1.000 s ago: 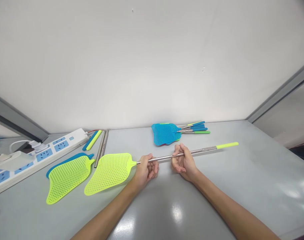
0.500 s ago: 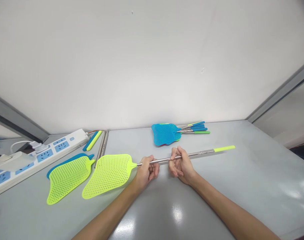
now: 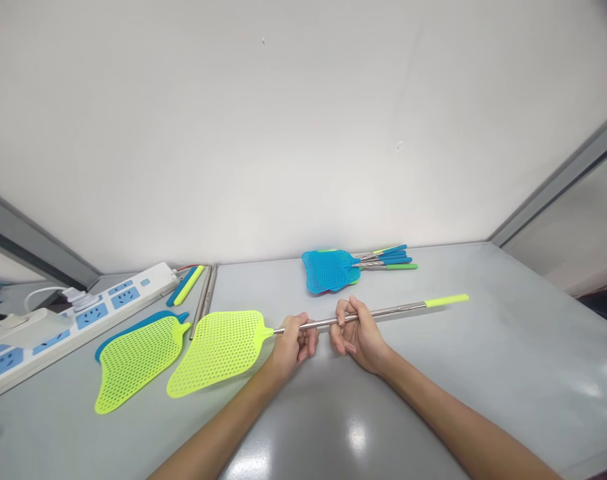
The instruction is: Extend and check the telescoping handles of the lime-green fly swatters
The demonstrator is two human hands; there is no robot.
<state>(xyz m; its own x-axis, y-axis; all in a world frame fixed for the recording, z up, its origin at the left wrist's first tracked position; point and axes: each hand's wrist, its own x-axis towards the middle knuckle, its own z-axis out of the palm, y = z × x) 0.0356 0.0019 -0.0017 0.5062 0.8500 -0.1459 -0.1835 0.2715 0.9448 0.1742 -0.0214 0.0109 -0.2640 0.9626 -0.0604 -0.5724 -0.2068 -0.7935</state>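
A yellow-green fly swatter [image 3: 222, 352] with an extended metal telescopic rod is held level above the table. My left hand [image 3: 292, 345] is closed around the thin end of the rod, just beside the perforated head. Farther along the rod, my right hand [image 3: 357, 333] grips it between thumb and fingers, its other fingers curled below. The yellow-green handle grip [image 3: 446, 301] sticks out to the right, beyond my right hand. Left of the held swatter lie a loose yellow-green swatter head [image 3: 138, 363] and a blue swatter head [image 3: 133, 328] partly beneath it.
A white power strip [image 3: 153, 281] with plugs runs along the left. By it lie a yellow-green grip [image 3: 189, 285], a blue grip [image 3: 180, 288] and metal rods [image 3: 206, 297]. A pile of swatters [image 3: 330, 270], blue on top, rests near the wall on the grey table [image 3: 508, 347].
My right hand has slid slightly left along the rod, closer to my left hand. My left hand keeps its hold by the swatter head. The view has shifted a little.
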